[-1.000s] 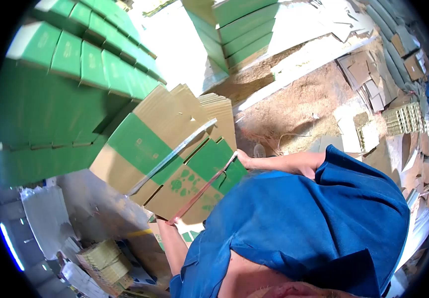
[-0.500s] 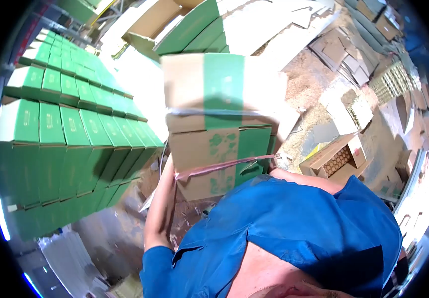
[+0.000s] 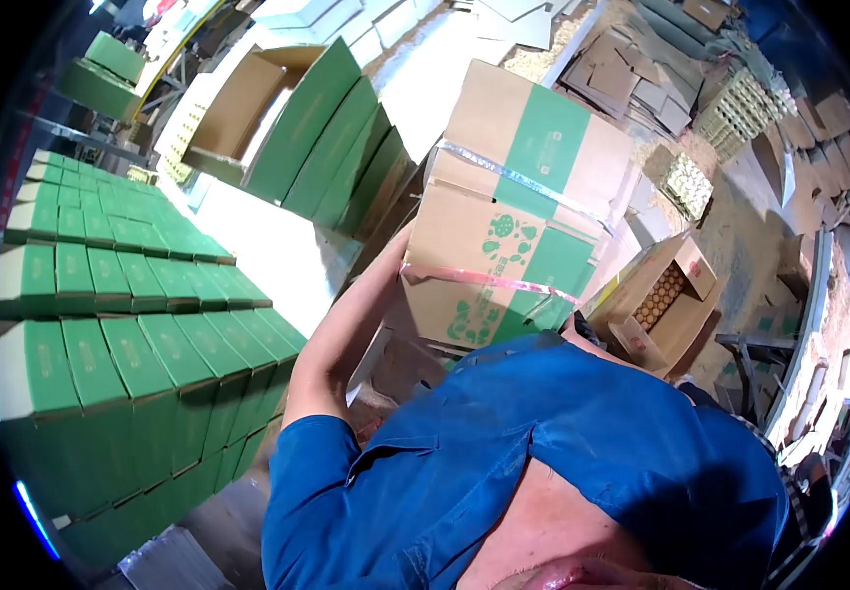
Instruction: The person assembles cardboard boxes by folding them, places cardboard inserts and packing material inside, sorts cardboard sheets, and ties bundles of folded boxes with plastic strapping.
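A brown cardboard box (image 3: 464, 236) with a green stripe, green fruit prints and bands of tape is held up in front of my chest, tilted to the right. My left forearm (image 3: 356, 310) reaches up along the box's left side; that hand is hidden behind its edge. On the right, only a small part of my right arm (image 3: 575, 336) shows by the lower right corner, and the hand is behind the box. The fingers of both hands are out of sight. The box's lower edge is close to my blue shirt (image 3: 543, 413).
Rows of stacked green boxes (image 3: 150, 364) stand at left. An open-topped green box (image 3: 297, 147) leans with others ahead. To the right sits an open carton of eggs (image 3: 632, 329); egg trays (image 3: 740, 113) and flattened cardboard (image 3: 622, 79) lie farther off, beside a bench (image 3: 809, 364).
The held box has shifted right in view and tilted clockwise. My left forearm reaches higher and farther right. The surroundings have shifted too, with the green stacks lower and the egg carton more upright.
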